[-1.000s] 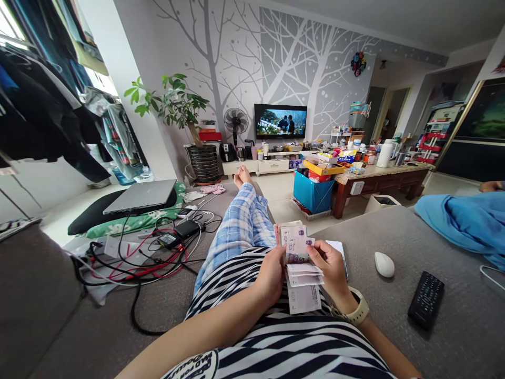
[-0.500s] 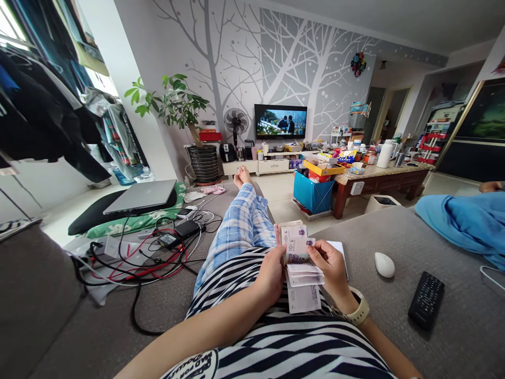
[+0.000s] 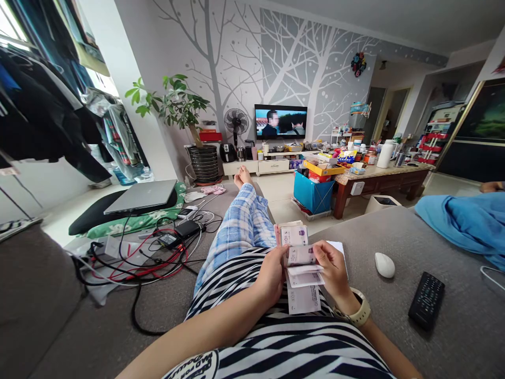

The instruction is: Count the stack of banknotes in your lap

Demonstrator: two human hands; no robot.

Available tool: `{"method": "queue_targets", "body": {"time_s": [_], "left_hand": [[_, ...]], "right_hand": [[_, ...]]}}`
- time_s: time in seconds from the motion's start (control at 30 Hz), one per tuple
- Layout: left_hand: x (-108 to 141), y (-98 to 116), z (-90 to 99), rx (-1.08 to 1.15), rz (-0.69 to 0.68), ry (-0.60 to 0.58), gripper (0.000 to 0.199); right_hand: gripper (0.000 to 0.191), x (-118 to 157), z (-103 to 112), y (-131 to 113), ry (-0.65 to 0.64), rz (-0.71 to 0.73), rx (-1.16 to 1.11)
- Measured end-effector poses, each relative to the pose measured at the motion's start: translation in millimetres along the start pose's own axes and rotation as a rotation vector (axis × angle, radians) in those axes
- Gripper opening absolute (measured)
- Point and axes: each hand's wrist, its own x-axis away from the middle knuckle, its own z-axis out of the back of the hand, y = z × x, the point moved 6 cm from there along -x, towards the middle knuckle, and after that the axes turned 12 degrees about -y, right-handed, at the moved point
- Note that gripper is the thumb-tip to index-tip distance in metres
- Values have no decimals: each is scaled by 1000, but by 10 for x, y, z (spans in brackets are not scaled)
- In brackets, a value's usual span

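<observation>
left hand (image 3: 272,275): holds banknotes (image 3: 292,235); right hand (image 3: 331,268): pinches one note (image 3: 300,255)

A white mouse (image 3: 384,265) lies beside a remote (image 3: 426,301).

Got grey and white trees (image 3: 213,63) all over the back wall (image 3: 244,63), bright window (image 3: 8,23) on the left, pale floor (image 3: 281,193), grey sofa (image 3: 371,297).
</observation>
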Motion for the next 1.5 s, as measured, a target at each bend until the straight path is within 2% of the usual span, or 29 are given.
{"method": "queue_targets", "body": {"time_s": [0.3,0.47,0.77,1.07,1.27,1.5], "left_hand": [[16,3,-1,-17,-2,12,25],[29,12,-6,-25,-9,29,25],[69,36,-85,-35,3,-53,23],[48,-14,-56,-18,15,-62,26],[-1,-16,-13,-9,-37,-59,31],[-5,-1,-27,-33,-17,-73,33]], "right_hand": [[55,-36,-66,131,-98,-51,-231],[41,-54,-71,184,-115,-140,-90],[45,-73,36,167,49,-157,16],[46,-80,28,228,23,-136,55],[43,-43,20,121,27,-103,55],[40,-31,5,78,-5,-81,51]]}}
